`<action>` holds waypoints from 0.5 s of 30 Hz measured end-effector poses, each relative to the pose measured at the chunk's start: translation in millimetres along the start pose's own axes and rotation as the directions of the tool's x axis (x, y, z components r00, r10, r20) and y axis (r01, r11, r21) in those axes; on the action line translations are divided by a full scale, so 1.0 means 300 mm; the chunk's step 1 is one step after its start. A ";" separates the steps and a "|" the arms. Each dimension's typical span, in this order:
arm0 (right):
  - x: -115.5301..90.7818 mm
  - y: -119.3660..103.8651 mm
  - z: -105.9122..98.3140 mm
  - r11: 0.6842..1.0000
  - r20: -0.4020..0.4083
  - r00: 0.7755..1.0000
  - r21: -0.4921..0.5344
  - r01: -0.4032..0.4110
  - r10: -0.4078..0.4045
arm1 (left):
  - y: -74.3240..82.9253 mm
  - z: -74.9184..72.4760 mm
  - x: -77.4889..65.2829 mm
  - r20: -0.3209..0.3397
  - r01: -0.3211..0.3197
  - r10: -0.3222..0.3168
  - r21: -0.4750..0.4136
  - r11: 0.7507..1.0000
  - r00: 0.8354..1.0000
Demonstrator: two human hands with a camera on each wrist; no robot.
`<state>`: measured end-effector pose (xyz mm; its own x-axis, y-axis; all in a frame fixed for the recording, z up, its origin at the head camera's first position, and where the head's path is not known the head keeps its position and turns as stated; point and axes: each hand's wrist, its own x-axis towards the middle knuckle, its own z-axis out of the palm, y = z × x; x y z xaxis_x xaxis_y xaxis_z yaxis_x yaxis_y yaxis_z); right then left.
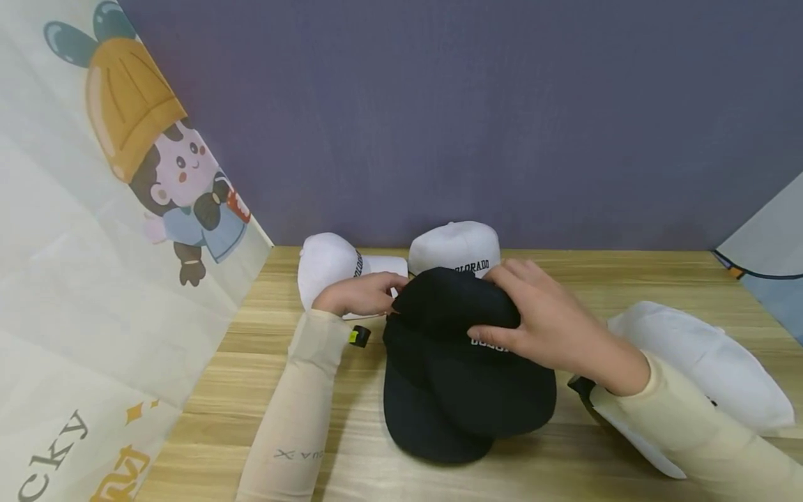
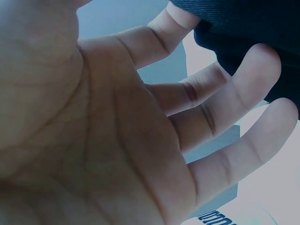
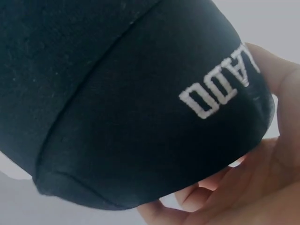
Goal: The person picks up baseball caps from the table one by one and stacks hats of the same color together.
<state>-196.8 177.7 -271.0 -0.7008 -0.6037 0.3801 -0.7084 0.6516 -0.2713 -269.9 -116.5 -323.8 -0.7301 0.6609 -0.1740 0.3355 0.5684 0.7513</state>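
Observation:
Two black caps overlap at the middle of the table in the head view. The upper black cap [image 1: 495,390] has white lettering on its front, and the lower black cap [image 1: 426,436] shows its brim at the left. My right hand [image 1: 533,314] grips the upper cap, thumb on the front beside the letters and fingers over the crown's far side. At the caps' left edge, my left hand [image 1: 360,294] pinches black cloth; its index fingertip passes behind the cloth [image 2: 243,23] in the left wrist view, while the thumb tip is out of that frame.
A white cap [image 1: 326,261] stands at the back left, and another white cap [image 1: 454,247] with dark lettering is behind the black ones. A third white cap [image 1: 696,355] lies at the right, partly behind my right forearm. A grey-blue wall [image 1: 470,118] closes the back.

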 end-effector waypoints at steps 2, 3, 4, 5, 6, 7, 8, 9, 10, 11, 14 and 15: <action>0.001 -0.009 0.011 1.000 0.000 1.000 -0.007 -0.009 0.009 | -0.002 -0.001 0.001 -0.003 0.001 -0.001 -0.005 1.000 1.000; 0.001 -0.013 0.017 1.000 -0.001 1.000 -0.010 -0.013 0.013 | -0.002 -0.001 0.001 -0.002 -0.001 0.001 -0.011 1.000 1.000; 0.001 -0.017 0.023 1.000 -0.002 1.000 -0.014 -0.018 0.018 | -0.003 -0.001 0.001 -0.004 -0.002 0.002 -0.012 1.000 1.000; 0.002 -0.021 0.028 1.000 -0.004 1.000 -0.017 -0.022 0.022 | -0.004 -0.001 0.002 -0.007 -0.003 0.003 -0.012 1.000 1.000; 0.002 -0.024 0.034 1.000 -0.004 1.000 -0.019 -0.025 0.025 | -0.005 -0.003 0.001 -0.013 0.000 0.000 -0.012 1.000 1.000; 0.001 -0.027 0.038 0.999 -0.006 1.000 -0.023 -0.030 0.030 | -0.004 -0.004 -0.001 -0.025 0.004 -0.004 -0.009 1.000 1.000; 0.001 -0.029 0.043 0.999 -0.008 0.999 -0.024 -0.034 0.034 | -0.004 -0.006 -0.003 -0.040 0.005 -0.006 -0.007 1.000 0.999; 0.001 -0.031 0.047 0.999 -0.009 0.999 -0.021 -0.039 0.039 | -0.004 -0.007 -0.005 -0.062 0.004 -0.004 0.001 1.000 0.998; 0.001 -0.032 0.051 0.999 -0.010 0.999 -0.020 -0.043 0.043 | -0.004 -0.010 -0.007 -0.092 0.002 -0.001 0.011 1.000 0.996; 0.002 -0.034 0.055 0.999 -0.011 0.999 -0.017 -0.046 0.046 | -0.003 -0.012 -0.009 -0.123 -0.002 0.003 0.013 1.000 0.992; 0.004 -0.036 0.069 0.999 -0.020 0.999 -0.013 -0.049 0.048 | 0.003 -0.018 -0.015 -0.203 -0.039 0.037 -0.003 0.999 0.978; 0.004 -0.036 0.074 0.999 -0.025 0.998 -0.013 -0.049 0.049 | 0.007 -0.020 -0.015 -0.221 -0.058 0.052 -0.018 0.998 0.974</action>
<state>-191.9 159.7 -287.2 -0.7324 -0.5595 0.3880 -0.6718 0.6864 -0.2783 -269.4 -121.4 -317.8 -0.8249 0.5651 0.0105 0.3665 0.5206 0.7711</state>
